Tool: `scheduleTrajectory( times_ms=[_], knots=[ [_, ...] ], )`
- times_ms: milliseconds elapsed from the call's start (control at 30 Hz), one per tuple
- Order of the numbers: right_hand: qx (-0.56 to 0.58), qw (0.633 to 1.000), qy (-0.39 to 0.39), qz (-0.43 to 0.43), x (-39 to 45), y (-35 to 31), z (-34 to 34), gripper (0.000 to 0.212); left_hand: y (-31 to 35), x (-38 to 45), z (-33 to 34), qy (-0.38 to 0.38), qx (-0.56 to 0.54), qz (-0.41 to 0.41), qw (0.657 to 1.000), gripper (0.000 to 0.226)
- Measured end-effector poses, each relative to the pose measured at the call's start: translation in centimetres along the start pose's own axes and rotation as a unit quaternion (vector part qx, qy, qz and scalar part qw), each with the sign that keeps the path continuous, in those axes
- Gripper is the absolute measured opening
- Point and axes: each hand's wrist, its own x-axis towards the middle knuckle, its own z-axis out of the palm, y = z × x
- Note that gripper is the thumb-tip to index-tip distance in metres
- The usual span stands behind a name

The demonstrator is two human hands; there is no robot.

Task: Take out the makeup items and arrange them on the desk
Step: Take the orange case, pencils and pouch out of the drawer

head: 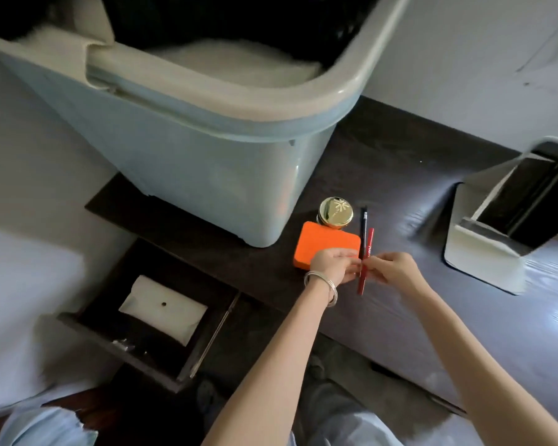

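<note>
Both hands are working together over the dark desk (pixel 400 175), lining up a red pencil (pixel 366 262) beside the pieces already set out. The left hand (pixel 331 265), with silver bangles (pixel 322 286) on its wrist, is pinching the red pencil from the left side, and the right hand (pixel 390 268) is pinching it from the right, so the two grips are steadying it at its middle and keeping it parallel to the black pencil (pixel 363 233) lying just beside it. The pencil's far tip is pointing away from the person, probably so that both pencils face the same way. An orange case (pixel 322 241) is lying flat just left of the pencils, and a gold-lidded jar (pixel 335 211) is standing at its far corner, all grouped close to form a tidy row near the blue bin (pixel 207 149). A drawer (pixel 155 320) is hanging open below the desk's edge, holding a white pouch (pixel 165 309), likely the next thing to check.
</note>
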Motion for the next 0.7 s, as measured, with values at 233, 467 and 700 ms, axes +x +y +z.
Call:
scheduleTrajectory(
  times_ms=[233,467,700],
  knots=[
    [-0.052,0.997,-0.026,0.049,3.2,2.0,-1.4,0.025,0.3,3.1,2.7,0.059,-0.076,-0.023,0.995,0.036],
    [-0.089,0.996,-0.019,0.013,5.0,1.9,-1.1,0.023,0.5,4.2,2.1,0.058,-0.045,-0.032,0.997,0.038],
    [0.022,0.989,-0.122,-0.082,3.3,-0.8,-0.4,0.008,0.6,3.7,1.3,0.101,-0.017,0.005,0.995,0.036]
  ],
)
